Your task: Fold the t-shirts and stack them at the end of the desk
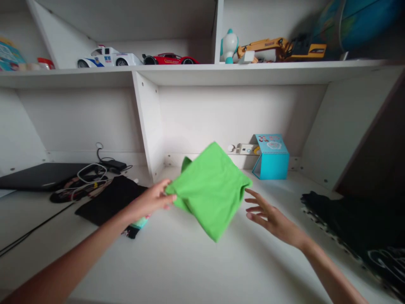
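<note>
A bright green piece of folded cloth hangs above the white desk, turned so its corners point up, down and to the sides. My left hand pinches its left corner between thumb and fingers. Close by the right corner is my right hand, fingers spread and apart, holding nothing; the fingertips seem just clear of the cloth. What kind of garment the cloth may be does not show.
Dark folded cloth lies left, near cables and a black laptop. A blue desk calendar stands at the back, beside a power strip. Dark clothing lies right. Toy vehicles sit on the shelf above.
</note>
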`<state>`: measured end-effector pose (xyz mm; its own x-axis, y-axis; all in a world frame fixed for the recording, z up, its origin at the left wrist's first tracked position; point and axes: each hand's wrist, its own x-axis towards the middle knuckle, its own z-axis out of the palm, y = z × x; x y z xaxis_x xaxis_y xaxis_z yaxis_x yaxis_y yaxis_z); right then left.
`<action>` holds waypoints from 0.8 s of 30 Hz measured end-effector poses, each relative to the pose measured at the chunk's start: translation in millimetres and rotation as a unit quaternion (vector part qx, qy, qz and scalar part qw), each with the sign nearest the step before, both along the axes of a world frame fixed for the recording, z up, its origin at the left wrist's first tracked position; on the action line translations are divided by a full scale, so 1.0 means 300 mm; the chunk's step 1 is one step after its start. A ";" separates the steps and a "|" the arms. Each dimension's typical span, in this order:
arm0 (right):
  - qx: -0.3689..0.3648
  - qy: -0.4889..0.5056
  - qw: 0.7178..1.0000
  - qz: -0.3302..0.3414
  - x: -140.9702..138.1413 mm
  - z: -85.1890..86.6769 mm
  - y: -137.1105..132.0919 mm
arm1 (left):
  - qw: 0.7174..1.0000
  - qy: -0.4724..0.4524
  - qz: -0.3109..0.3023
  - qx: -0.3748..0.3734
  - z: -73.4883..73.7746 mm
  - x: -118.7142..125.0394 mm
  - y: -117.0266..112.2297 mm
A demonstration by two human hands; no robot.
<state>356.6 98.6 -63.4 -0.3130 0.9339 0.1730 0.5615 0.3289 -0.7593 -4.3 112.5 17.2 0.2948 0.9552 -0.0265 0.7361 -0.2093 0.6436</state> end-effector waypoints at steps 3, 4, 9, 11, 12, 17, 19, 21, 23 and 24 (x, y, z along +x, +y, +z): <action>-0.002 0.007 1.000 0.008 -0.054 -0.044 -0.003 | 0.987 0.063 -0.131 -0.073 -0.143 0.056 -0.011; 0.009 -0.010 1.000 -0.006 -0.064 -0.064 0.005 | 0.986 0.081 -0.141 -0.041 -0.169 0.079 -0.005; 0.052 -0.020 0.987 -0.153 -0.045 -0.132 0.117 | 0.974 0.085 -0.156 0.142 -0.195 0.254 0.126; 0.048 -0.002 0.981 -0.190 -0.027 -0.124 0.170 | 0.969 0.087 -0.180 0.148 -0.195 0.337 0.201; 0.046 0.009 0.980 -0.192 -0.022 -0.113 0.188 | 0.967 0.081 -0.195 0.144 -0.197 0.377 0.234; 0.054 0.044 0.996 -0.055 -0.061 0.006 0.131 | 0.930 0.056 -0.323 0.168 -0.210 0.513 0.290; 0.076 0.034 0.997 0.003 -0.077 0.063 0.052 | 0.907 0.110 -0.365 0.179 -0.203 0.519 0.274; 0.119 -0.011 0.993 0.021 -0.073 0.110 -0.023 | 0.885 0.164 -0.374 0.226 -0.178 0.497 0.250; 0.169 -0.078 0.982 -0.009 -0.045 0.144 -0.071 | 0.866 0.187 -0.361 0.292 -0.132 0.459 0.224; 0.190 -0.113 0.975 -0.033 -0.025 0.158 -0.084 | 0.860 0.187 -0.357 0.313 -0.101 0.439 0.210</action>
